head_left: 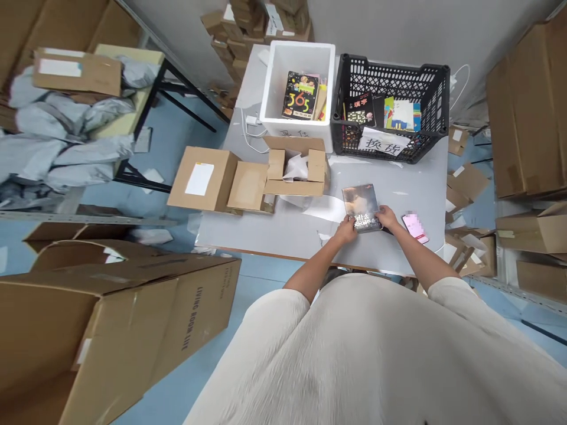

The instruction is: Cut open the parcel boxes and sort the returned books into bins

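Entry: dark-covered book [359,199], pinched at both sides

Location: near the front of the worktop [257,234]; resting or lifted, I cannot tell from here; left hand [348,229], grip pinching the lower left corner; right hand [388,218], grip pinching the right edge.

Progress, in my judgement: done, small carton [292,188] standing open, white wrapping [296,167] inside, book out in the hands; not done, book in neither the white foam box [319,137] nor the black plastic crate [425,143]; flat carton [248,184] and labelled carton [224,177], both looking closed.

Surroundings: "365" book [301,95] among others in the foam box; paper sign [383,143] on the crate front; smartphone [415,228], just beside the right hand, the nearest thing I could knock; box and crate crowding the back of the worktop; large "LIVING ROOM LIFE" carton [197,319] at left; grey parcels [48,115] beyond it.
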### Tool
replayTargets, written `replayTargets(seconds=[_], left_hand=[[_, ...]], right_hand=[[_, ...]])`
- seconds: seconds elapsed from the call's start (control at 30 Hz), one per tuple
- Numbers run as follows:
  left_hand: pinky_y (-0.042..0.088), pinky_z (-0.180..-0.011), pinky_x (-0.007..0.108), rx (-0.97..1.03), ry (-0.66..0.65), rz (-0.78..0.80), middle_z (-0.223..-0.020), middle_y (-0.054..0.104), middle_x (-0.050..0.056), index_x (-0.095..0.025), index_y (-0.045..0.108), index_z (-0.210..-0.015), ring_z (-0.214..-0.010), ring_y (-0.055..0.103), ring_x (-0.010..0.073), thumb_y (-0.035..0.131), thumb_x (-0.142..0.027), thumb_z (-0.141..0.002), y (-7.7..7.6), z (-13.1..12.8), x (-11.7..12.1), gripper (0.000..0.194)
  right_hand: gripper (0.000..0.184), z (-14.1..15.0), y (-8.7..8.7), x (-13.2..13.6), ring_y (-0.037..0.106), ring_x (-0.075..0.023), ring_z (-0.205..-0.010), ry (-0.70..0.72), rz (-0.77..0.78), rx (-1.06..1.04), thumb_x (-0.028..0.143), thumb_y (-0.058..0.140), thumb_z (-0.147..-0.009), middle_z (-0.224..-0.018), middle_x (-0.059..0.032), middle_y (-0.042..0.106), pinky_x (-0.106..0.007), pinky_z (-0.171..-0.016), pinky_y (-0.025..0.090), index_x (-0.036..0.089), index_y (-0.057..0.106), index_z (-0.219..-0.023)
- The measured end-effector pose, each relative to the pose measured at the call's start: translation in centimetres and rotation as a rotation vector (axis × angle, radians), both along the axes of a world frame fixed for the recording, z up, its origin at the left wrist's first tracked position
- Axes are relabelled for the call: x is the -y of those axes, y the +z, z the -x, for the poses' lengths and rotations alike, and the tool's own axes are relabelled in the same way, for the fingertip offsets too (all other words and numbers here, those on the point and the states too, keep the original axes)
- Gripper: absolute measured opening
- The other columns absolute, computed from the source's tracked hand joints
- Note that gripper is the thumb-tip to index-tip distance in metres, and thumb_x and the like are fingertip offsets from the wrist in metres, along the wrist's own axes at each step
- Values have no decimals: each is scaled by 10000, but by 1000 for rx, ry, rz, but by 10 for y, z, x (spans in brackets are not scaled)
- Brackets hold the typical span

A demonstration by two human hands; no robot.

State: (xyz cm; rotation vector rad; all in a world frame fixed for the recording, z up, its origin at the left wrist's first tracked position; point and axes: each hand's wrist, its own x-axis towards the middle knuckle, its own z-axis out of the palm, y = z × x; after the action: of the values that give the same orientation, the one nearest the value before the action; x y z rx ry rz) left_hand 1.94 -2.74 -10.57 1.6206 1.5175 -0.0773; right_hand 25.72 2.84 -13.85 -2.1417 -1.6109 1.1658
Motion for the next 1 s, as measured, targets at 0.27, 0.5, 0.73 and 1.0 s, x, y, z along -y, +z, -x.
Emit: replayTargets(seconds=[0.27,0.5,0.73,1.0], left_hand=[[478,-1259,471,20,10,-64,-1647,618,137,-230,632,-1545,-1491,611,345,659,-186,-928,10,12,0,619],[569,-1132,358,351,74,-146,-1455,771,90,-216,685,-1496,-1303,731,248,501,-209,-1090,42,-8,-1,446],[582,-1001,349,288,213,-164,-1315,806,83,-244,702,-1404,-1149,764,244,541,-393,-1134,56,24,9,349],[518,-1005,350,-67,187,-94,-1273,749,172,-186,752,-1241,-1219,708,293,524,-261,-1121,25,84,4,268]], right_hand=[[185,27,20,8,710,-240,-816,-215,72,-174,420,726,-799,-760,-20,732,-342,-803,581,250,656,-778],[242,36,56,39,686,-241,-814,-208,-52,-90,451,734,-787,-810,1,714,-369,-816,584,287,564,-836],[398,79,62,55,748,-223,-872,-146,14,-455,649,598,-952,-1035,-57,789,-354,-804,608,253,645,-954],[232,92,22,71,753,-281,-1147,-165,109,-221,385,668,-882,-1126,-73,827,-421,-1096,555,230,769,-1022]])
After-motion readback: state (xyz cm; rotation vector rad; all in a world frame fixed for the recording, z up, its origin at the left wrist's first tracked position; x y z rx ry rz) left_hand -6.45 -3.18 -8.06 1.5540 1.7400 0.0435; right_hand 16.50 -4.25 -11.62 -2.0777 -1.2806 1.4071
